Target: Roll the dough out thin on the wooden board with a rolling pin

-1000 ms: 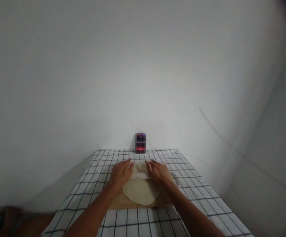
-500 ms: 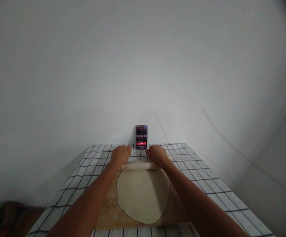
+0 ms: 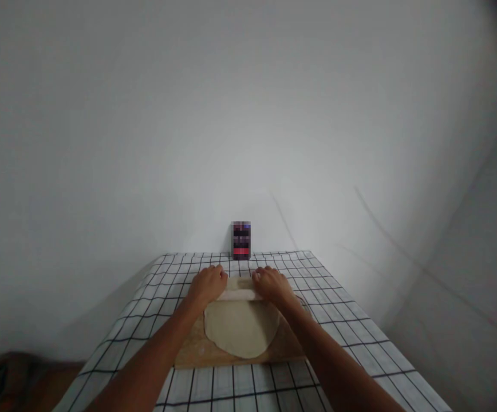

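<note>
Rolling pin (image 3: 240, 295) crosswise on a flattened dough sheet (image 3: 242, 330), under both hands.
The left hand (image 3: 209, 282) and right hand (image 3: 274, 284) lie over opposite ends of the pin, a short stretch showing between them; fingers on both are bent and point away from the person, but from where I stand I cannot tell whether they grip the wood. The dough, rounded with a slightly uneven edge, lies on a wooden board (image 3: 188, 356), mostly on the person's side of the pin. Beneath: a white tablecloth (image 3: 225, 390) with dark grid lines. A dark upright device (image 3: 241, 240), its face blurred, stands at the wall.
</note>
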Demonstrator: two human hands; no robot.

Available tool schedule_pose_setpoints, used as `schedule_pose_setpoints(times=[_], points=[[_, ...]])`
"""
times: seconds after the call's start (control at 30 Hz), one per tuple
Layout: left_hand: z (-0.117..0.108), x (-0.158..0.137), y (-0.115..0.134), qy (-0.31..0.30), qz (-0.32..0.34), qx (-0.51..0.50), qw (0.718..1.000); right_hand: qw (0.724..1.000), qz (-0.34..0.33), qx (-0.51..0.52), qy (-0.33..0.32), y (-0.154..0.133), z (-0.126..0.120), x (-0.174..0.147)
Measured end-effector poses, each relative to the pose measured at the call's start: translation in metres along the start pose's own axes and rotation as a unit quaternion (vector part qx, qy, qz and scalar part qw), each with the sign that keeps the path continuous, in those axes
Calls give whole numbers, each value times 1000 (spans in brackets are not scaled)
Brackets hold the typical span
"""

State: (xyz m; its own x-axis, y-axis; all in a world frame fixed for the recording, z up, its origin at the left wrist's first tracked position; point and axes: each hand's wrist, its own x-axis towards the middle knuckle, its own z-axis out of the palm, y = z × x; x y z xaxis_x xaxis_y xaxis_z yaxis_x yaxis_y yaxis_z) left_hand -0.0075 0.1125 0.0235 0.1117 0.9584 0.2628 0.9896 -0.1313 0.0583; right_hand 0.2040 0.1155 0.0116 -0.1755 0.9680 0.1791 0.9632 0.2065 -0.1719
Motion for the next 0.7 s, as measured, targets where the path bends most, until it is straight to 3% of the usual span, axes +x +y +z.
schedule_pose_setpoints(times=[0.13,0.37,0.53,0.6,0.7], points=[[-3,-39,5,44,33,1,998,999,-31,3,33,-7,-7,-41],[5,-123,3,162,147,-5,976,996,-42,39,63,-15,-5,-123],[5,-183,-3,178,202,10,963,990,-83,64,94,-9,6,-179],[6,-190,-4,175,203,15,963,988,-96,72,96,-6,8,-185],[7,-172,-3,163,188,7,969,989,-95,66,87,-3,7,-167]])
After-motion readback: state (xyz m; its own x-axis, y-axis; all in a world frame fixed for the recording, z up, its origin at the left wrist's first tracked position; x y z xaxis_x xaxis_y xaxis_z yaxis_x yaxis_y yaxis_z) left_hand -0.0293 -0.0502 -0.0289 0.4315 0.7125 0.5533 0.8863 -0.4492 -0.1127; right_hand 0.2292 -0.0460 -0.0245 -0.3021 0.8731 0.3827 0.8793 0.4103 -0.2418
